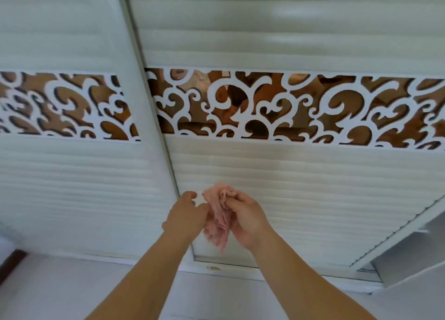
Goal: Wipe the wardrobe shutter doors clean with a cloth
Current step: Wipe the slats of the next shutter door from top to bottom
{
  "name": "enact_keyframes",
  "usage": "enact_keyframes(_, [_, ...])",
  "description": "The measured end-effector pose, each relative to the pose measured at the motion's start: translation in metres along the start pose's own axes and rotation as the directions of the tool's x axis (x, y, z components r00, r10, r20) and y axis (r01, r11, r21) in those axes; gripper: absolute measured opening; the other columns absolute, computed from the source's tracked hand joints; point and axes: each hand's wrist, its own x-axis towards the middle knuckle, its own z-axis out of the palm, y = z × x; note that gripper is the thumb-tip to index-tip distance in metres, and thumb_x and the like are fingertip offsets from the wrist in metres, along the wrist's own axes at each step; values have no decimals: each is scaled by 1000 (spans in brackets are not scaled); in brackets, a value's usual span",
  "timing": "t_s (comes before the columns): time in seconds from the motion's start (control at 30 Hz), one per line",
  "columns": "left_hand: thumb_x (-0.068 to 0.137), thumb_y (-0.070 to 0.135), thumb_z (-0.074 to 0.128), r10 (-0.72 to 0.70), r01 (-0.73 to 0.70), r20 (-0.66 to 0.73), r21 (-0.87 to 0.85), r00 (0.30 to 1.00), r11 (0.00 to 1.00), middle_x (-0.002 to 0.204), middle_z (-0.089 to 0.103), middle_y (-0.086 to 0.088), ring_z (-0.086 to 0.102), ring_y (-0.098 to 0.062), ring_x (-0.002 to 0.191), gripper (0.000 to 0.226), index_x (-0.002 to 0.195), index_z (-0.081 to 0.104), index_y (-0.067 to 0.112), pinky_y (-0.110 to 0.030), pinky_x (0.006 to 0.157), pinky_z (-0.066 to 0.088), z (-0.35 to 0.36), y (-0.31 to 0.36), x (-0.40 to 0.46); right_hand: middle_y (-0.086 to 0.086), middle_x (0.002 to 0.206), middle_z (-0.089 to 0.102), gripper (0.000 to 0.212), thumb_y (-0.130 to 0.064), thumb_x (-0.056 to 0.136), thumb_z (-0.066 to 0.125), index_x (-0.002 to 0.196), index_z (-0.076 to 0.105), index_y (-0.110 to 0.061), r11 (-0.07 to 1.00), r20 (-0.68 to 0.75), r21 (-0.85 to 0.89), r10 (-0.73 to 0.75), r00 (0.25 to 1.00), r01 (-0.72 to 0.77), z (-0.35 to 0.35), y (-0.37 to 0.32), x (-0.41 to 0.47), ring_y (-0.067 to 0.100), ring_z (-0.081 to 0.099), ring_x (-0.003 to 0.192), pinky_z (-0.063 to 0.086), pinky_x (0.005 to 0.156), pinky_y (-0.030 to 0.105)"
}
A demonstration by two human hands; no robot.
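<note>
Right now both hands are busy with the pink cloth [220,213] rather than with the doors, so the step in hand looks like gathering or refolding the rag before a wiping pass. The right hand [245,220] has its fingers curled round the bunched upper part of the cloth, pinching it near the top. The left hand [186,215] sits just beside it, thumb and fingers loosely parted; its inner edge meets the hanging folds, but whether it actually grips them cannot be told from here. The cloth hangs crumpled between the two hands, in front of the lower slatted section of the right shutter door [301,182], close to that door's left edge and apparently not pressed to it.

Above runs a scroll-cut decorative band [277,103] with coppery mirror backing, and the left shutter door [72,187] stands beyond the vertical frame strip [154,108]. At the far right the door's edge gives onto an open white shelf [409,254].

Next, I judge, the cloth needs to be shaped into a flat pad, held firmly in one hand, and laid against the slats. Strokes should probably run along the horizontal ribs, since dust settles in the grooves, and the fretwork band will want a fingertip wrapped in cloth.
</note>
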Motion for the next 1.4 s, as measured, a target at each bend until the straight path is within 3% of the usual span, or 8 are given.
enact_keyframes(0.1, [88,13,56,-82,105,82,-344,993,933,122,57,-8,56,-19,103,48,134,44,10,-27,84,36,-29,-6,-23,17,93,68,22,6,93,46,107,64,2,999,97,-39,31,995,-28,29,-5,-16,24,63,79,55,69,31])
enact_keyframes(0.3, [86,14,63,-138,71,-89,-523,986,849,81,67,-2,59,-5,65,20,104,67,6,-12,50,41,-92,-42,-70,22,93,70,19,0,95,48,104,65,0,985,287,-141,138,948,-101,99,10,-48,31,68,76,56,68,44])
enact_keyframes(0.43, [84,8,64,-244,47,-250,-603,937,796,65,59,-2,50,-9,56,10,90,68,2,-8,38,35,-139,-84,-90,16,92,71,13,3,89,56,96,66,-1,966,374,-254,144,916,-48,156,39,-61,28,68,88,54,84,45])
enact_keyframes(0.63, [83,-2,53,-389,29,-355,-707,850,707,55,52,-7,44,-13,49,21,64,60,4,-16,43,36,-222,-182,-112,13,92,71,14,-3,85,65,98,66,-4,884,411,-467,240,880,-23,260,121,-71,25,65,84,50,74,32])
enact_keyframes(0.8, [85,-3,48,-499,9,-345,-815,795,579,48,46,-4,39,-15,44,17,75,61,2,-30,56,36,-304,-287,-122,14,83,72,5,0,87,63,90,67,-2,828,425,-549,397,813,-117,366,219,-87,27,66,82,52,82,39])
enact_keyframes(1.07, [85,-2,51,-740,89,-380,-857,555,507,55,50,-5,42,-16,49,16,78,62,7,-23,44,35,-419,-471,-159,24,100,69,18,7,84,63,101,65,7,676,402,-706,627,667,-210,514,390,-135,32,68,91,55,84,41])
enact_keyframes(1.2, [85,-2,55,-839,58,-318,-923,442,381,56,53,-8,45,-19,53,19,72,62,10,-33,62,44,-453,-538,-170,17,88,70,19,6,84,63,103,66,4,613,392,-757,702,595,-225,559,451,-147,22,69,73,58,60,31])
enact_keyframes(1.4, [84,-5,53,-934,-13,-218,-975,284,224,58,52,-10,45,-21,51,13,84,63,3,-38,68,48,-490,-614,-164,16,90,69,20,5,88,59,108,63,7,502,356,-833,809,468,-234,622,517,-141,23,67,77,56,63,29])
